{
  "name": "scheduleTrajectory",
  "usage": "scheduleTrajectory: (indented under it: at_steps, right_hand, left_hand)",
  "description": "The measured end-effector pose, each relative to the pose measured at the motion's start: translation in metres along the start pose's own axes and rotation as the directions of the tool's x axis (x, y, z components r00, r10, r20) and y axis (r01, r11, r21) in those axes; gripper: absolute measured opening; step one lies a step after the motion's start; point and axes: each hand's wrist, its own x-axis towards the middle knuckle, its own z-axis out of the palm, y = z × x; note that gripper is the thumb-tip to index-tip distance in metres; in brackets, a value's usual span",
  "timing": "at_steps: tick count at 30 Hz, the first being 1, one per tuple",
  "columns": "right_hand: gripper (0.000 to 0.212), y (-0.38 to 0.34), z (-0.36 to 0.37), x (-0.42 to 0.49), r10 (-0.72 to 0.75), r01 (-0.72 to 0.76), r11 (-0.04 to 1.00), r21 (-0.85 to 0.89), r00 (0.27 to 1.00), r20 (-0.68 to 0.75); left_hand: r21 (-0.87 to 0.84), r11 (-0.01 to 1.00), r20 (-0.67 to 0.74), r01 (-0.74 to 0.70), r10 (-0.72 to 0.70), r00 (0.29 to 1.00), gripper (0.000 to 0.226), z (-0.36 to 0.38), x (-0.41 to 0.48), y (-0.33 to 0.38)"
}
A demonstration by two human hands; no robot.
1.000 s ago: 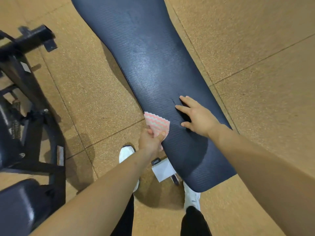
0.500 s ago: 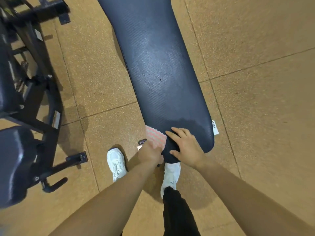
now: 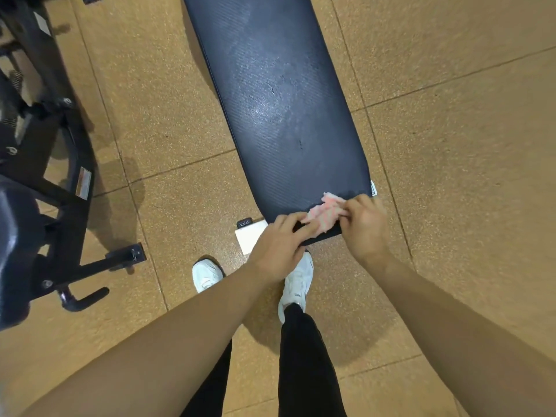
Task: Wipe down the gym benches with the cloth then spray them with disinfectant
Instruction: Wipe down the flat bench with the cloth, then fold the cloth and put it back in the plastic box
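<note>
A long dark blue padded bench [image 3: 279,109] runs from the top of the view down to my hands. A pink and white cloth [image 3: 326,212] lies bunched on the bench's near end. My left hand [image 3: 278,246] presses on the near edge and touches the cloth's left side. My right hand [image 3: 364,228] pinches the cloth's right side with its fingertips. No spray bottle is in view.
A black machine frame [image 3: 69,182] with a padded seat [image 3: 18,251] stands on the left. A white label plate [image 3: 249,237] of the bench's foot shows under its near end. My two white shoes [image 3: 296,281] stand on the tan floor just below the bench.
The cloth moved from the bench's left side to its near end. My right hand, flat on the pad before, now grips the cloth. The view shifted back along the bench.
</note>
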Motion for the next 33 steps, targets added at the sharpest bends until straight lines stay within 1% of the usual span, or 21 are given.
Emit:
scheduleTrajectory:
  at_steps: [2,4,8,10,12,14,16,18,20,22,24,26,28,30,32,33]
  right_hand:
    - [0.014,0.011,0.002,0.001,0.095,-0.099,0.992,0.077,0.994,0.055]
    - [0.017,0.018,0.003,-0.001,0.168,-0.177,0.977,0.118,0.982,0.086]
    - [0.021,0.016,0.003,-0.008,0.215,-0.223,0.966,0.13,0.974,0.074]
    - [0.022,0.008,0.005,-0.014,0.21,-0.22,0.966,0.134,0.974,0.09]
    - [0.021,-0.006,0.011,-0.022,0.179,-0.194,0.97,0.148,0.978,0.108]
    - [0.021,-0.023,0.02,-0.031,0.133,-0.155,0.971,0.184,0.983,0.123]
    - [0.015,-0.04,0.025,-0.036,0.093,-0.128,0.967,0.22,0.982,0.164]
    - [0.011,-0.058,0.024,-0.037,0.041,-0.118,0.959,0.259,0.957,0.287]
    - [0.014,-0.078,0.02,-0.037,-0.032,-0.089,0.964,0.251,0.897,0.441]
    - [0.02,-0.095,0.015,-0.037,-0.064,-0.084,0.966,0.246,0.84,0.539]
    - [0.028,-0.111,0.008,-0.037,-0.062,-0.123,0.955,0.269,0.807,0.588]
    - [0.036,-0.127,-0.003,-0.039,-0.049,-0.223,0.908,0.356,0.785,0.618]
    - [0.038,-0.146,-0.015,-0.041,-0.071,-0.299,0.841,0.451,0.766,0.639]
    - [0.033,-0.168,-0.029,-0.045,-0.134,-0.31,0.795,0.522,0.749,0.649]
    - [0.027,-0.194,-0.049,-0.051,-0.204,-0.313,0.754,0.578,0.724,0.659]
    - [0.024,-0.208,-0.059,-0.055,-0.237,-0.309,0.737,0.601,0.714,0.659]
  left_hand:
    - [0.15,0.984,-0.008,-0.094,0.096,0.995,0.065,0.01,0.015,0.009]
    - [0.223,0.966,-0.044,-0.129,0.142,0.989,0.063,0.016,0.035,0.019]
    - [0.256,0.954,-0.125,-0.156,0.192,0.973,0.031,0.024,0.056,0.025]
    - [0.227,0.964,-0.155,-0.139,0.177,0.972,0.025,0.024,0.052,0.017]
    - [0.191,0.975,-0.221,-0.113,0.155,0.963,0.017,0.021,0.04,0.004]
    - [0.161,0.984,-0.243,-0.069,0.108,0.964,0.009,0.016,0.021,-0.008]
    - [0.12,0.992,-0.198,0.023,0.001,0.98,0.013,0.013,0.001,-0.018]
    - [0.051,0.989,-0.14,0.136,-0.127,0.982,0.016,0.011,-0.019,-0.027]
    - [-0.048,0.963,-0.05,0.265,-0.267,0.962,0.017,0.003,-0.039,-0.035]
    - [-0.212,0.907,0.043,0.363,-0.363,0.931,0.019,-0.008,-0.062,-0.042]
    - [-0.367,0.829,0.039,0.422,-0.439,0.898,0.019,-0.024,-0.085,-0.048]
    - [-0.524,0.738,-0.019,0.424,-0.509,0.861,0.02,-0.044,-0.106,-0.048]
    - [-0.673,0.617,-0.028,0.408,-0.572,0.82,0.015,-0.069,-0.125,-0.044]
    - [-0.778,0.488,-0.006,0.396,-0.635,0.772,0.024,-0.095,-0.144,-0.038]
    - [-0.862,0.345,0.027,0.371,-0.7,0.713,0.019,-0.117,-0.166,-0.035]
    - [-0.892,0.294,0.032,0.342,-0.716,0.698,0.02,-0.128,-0.178,-0.033]
